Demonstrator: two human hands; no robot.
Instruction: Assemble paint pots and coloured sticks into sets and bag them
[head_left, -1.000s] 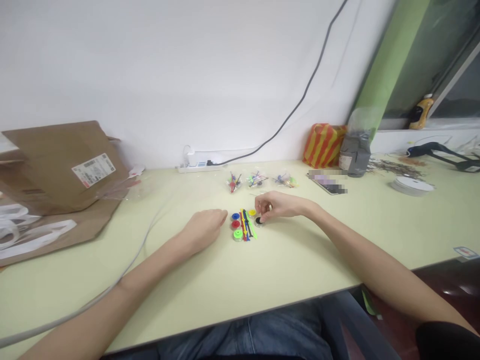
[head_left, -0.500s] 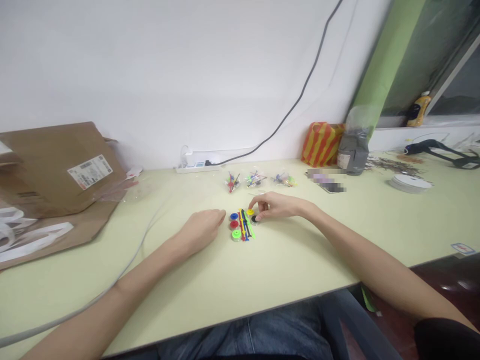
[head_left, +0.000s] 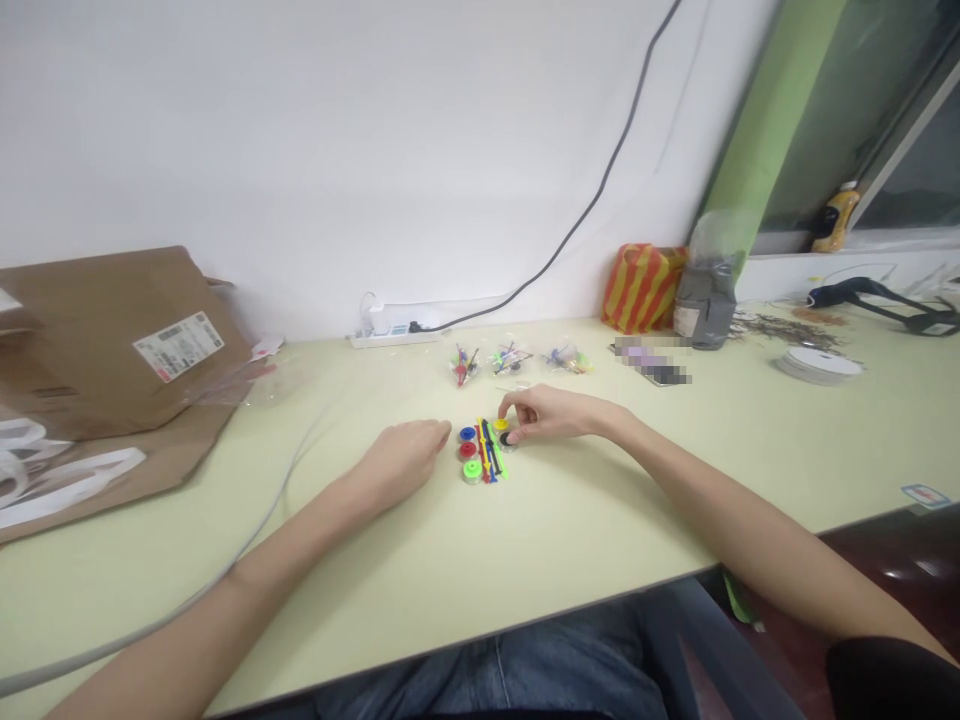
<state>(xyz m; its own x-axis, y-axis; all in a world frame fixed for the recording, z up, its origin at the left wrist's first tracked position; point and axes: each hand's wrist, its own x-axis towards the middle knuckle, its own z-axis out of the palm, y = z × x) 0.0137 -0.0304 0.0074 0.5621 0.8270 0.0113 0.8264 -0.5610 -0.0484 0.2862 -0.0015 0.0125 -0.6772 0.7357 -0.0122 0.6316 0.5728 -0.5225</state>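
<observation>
My right hand (head_left: 551, 410) curls over two small round pieces. Its thumb presses the side of a black disc (head_left: 505, 439) on a clear base, and its index fingertip rests by a yellow disc (head_left: 501, 425). To the left of these lie thin plastic arrows (head_left: 489, 452) in several colours, side by side. Left of the arrows a blue disc (head_left: 467, 434), a red disc (head_left: 467, 450) and a green disc (head_left: 472, 468) form a column. My left hand (head_left: 401, 460) rests on the table with its fingers folded together, just left of the blue disc; nothing shows in it.
Behind the pieces lie clear packets of coloured parts (head_left: 511, 358). A power strip (head_left: 397, 332) stands by the wall. Cardboard (head_left: 112, 340) and a pale cable (head_left: 262, 520) are at left. A striped bag (head_left: 643, 288), a phone (head_left: 656, 365) and a white spool (head_left: 819, 364) are at right.
The black disc has shifted slightly left, towards the arrows, along with my right thumb. My left hand has stayed in place.
</observation>
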